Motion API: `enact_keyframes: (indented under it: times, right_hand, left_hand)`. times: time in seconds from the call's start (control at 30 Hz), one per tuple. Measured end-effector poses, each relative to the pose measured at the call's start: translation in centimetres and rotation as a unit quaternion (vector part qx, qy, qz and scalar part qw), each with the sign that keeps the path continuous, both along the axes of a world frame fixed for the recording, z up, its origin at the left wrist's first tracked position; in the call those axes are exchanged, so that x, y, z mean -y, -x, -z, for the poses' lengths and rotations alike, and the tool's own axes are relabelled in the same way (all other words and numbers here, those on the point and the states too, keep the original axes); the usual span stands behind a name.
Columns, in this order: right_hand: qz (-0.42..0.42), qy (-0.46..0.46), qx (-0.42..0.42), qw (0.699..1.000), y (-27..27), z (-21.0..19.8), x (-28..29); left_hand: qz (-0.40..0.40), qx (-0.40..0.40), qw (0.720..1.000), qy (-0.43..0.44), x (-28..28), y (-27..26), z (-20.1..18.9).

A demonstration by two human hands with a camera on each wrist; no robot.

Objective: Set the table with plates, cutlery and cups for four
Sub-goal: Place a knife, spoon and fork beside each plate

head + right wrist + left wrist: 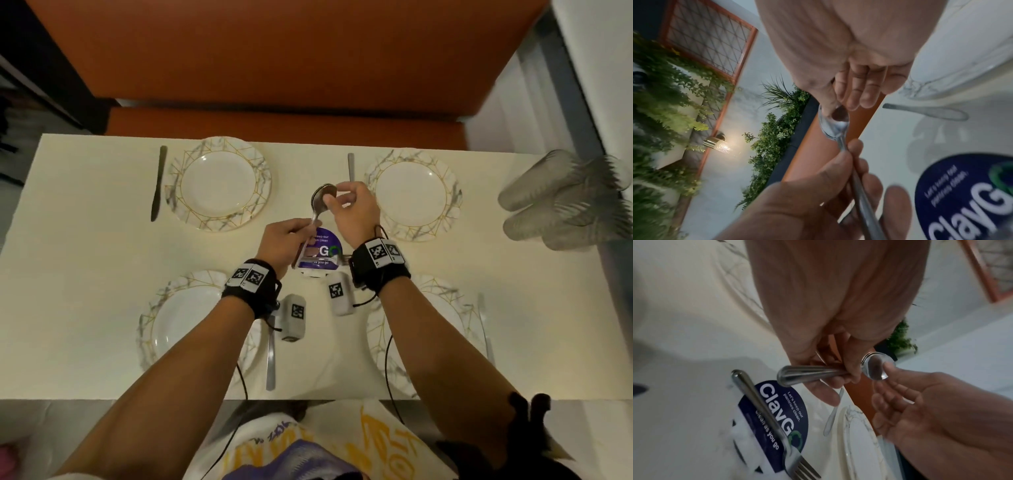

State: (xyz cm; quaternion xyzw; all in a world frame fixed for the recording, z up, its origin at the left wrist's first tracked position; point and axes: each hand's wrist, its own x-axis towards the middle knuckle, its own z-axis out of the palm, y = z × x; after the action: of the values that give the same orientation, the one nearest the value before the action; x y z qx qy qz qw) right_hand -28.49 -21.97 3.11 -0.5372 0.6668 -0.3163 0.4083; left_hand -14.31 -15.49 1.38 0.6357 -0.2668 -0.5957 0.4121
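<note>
My left hand point(286, 240) grips the handle of a steel spoon point(320, 202) above the middle of the cream table point(102, 257). My right hand point(356, 209) pinches the tip of the spoon's bowl, thumb on the inside. In the left wrist view a second rim shows behind the spoon point(875, 368) bowl, so there may be two spoons stacked. Marble-rimmed plates lie at the far left point(178, 192), far right point(448, 192), near left point(154, 308) and near right point(442, 291). A knife point(158, 183) lies left of the far-left plate.
A purple round sign point(320, 251) stands under my hands, with a fork point(766, 410) leaning on it. Cutlery lies beside the far-right plate point(351, 168), the near-left plate point(270, 353) and the near-right plate point(484, 329). Clear plastic cups point(561, 202) lie stacked at the right edge. An orange bench point(274, 68) runs behind.
</note>
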Motion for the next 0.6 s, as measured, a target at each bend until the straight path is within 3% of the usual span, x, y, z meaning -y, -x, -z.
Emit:
enact_keyframes:
  times: [0.13, 0.37, 0.6]
  right_hand:
    - [-0.037, -0.07, 0.001, 0.997, -1.7, 1.4, -3.7]
    - [-0.064, -0.119, 0.065, 0.989, -3.2, 3.0, -9.9]
    - [-0.016, -0.142, 0.049, 0.988, -3.5, 4.9, -15.7]
  left_hand:
    - [-0.036, -0.079, 0.996, -0.026, -3.1, -0.8, -0.1]
    - [-0.044, -0.113, 0.991, -0.059, -9.8, -3.1, 0.3]
    - [-0.063, -0.044, 0.996, -0.054, -15.6, -5.9, 2.2]
